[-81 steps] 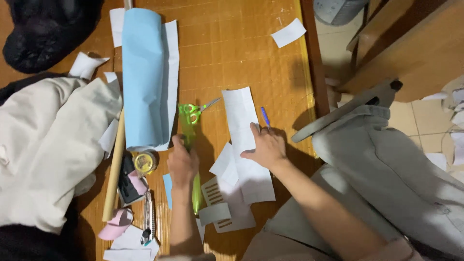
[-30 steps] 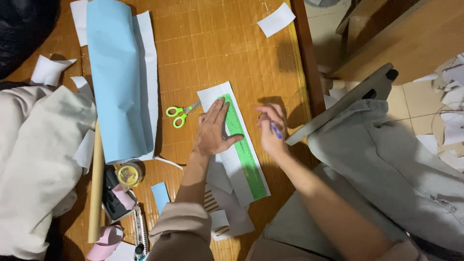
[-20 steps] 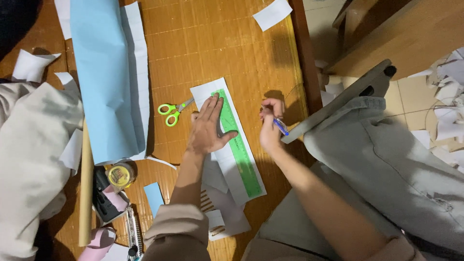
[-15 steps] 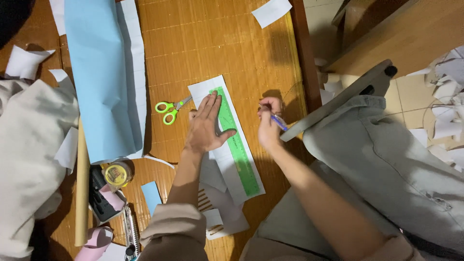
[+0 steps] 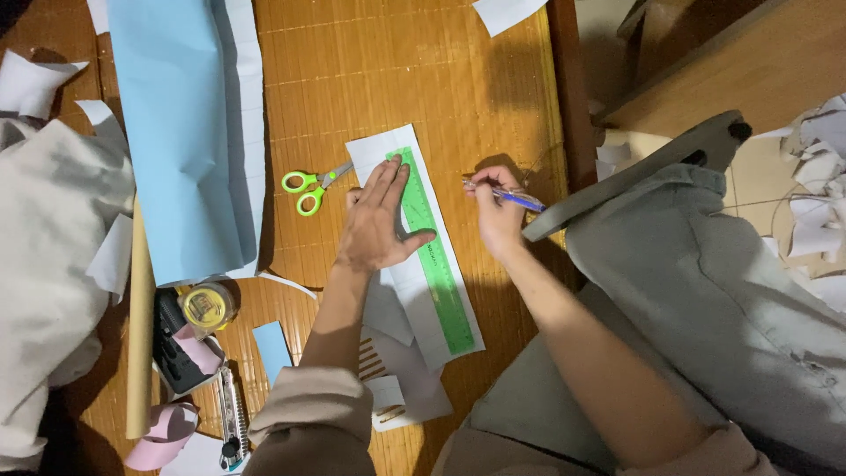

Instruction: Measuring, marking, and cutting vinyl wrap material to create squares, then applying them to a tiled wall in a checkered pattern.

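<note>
I see left hand (image 5: 377, 225) flat, fingers spread, pressing ruler (image 5: 428, 256) onto paper strip (image 5: 397, 145); right hand (image 5: 496, 211) pinching pen (image 5: 502, 194) beside it. Risk: ruler slips under uneven pressure, line skews.

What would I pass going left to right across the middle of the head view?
Blue paper sheet → green-handled scissors → left hand → green ruler → right hand holding a pen.

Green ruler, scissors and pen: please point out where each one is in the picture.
green ruler (image 5: 438, 282): head view, middle of its length, below the left hand.
scissors (image 5: 304, 188): head view, on the green handles.
pen (image 5: 520, 202): head view, on the barrel sticking out of the right hand.
</note>
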